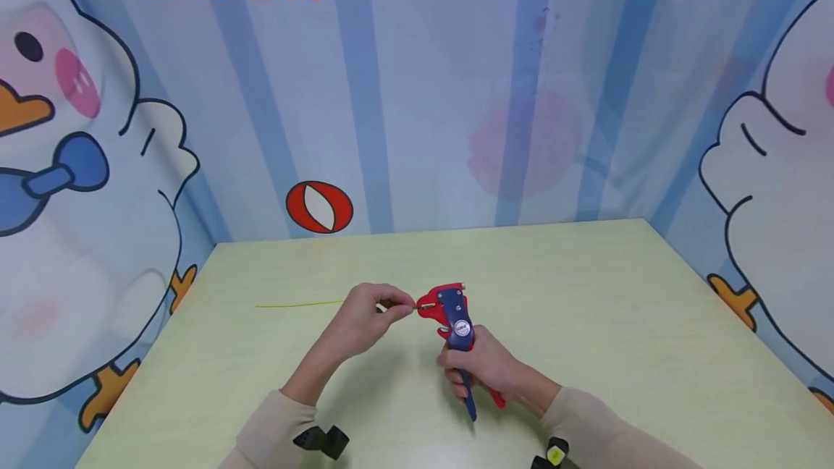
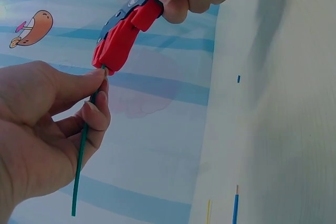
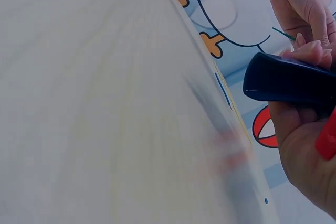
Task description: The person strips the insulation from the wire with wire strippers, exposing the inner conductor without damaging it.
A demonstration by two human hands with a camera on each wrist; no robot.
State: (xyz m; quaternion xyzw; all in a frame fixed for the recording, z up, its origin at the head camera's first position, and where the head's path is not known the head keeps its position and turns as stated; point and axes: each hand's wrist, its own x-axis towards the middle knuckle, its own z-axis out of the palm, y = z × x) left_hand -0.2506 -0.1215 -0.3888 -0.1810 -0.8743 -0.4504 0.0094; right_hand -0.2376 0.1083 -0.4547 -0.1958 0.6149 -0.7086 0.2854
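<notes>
My left hand [image 1: 366, 318] pinches a green wire [image 2: 83, 150] between thumb and forefinger, close to its end. That end sits at the red nose of a wire stripper [image 1: 449, 313], and the rest of the wire trails down past the palm in the left wrist view. My right hand [image 1: 485, 364] grips the wire stripper by its blue and red handles, its head pointing up and its nose turned toward the left hand. In the right wrist view the blue handle [image 3: 289, 80] covers part of the fingers.
On the pale table [image 1: 586, 295] lies a yellow wire [image 1: 296, 305], left of the left hand. A blue wire [image 2: 235, 208] with a bare copper tip lies beside it, and a short blue bit [image 2: 239, 79] lies apart. A printed curtain [image 1: 430, 93] stands behind the table.
</notes>
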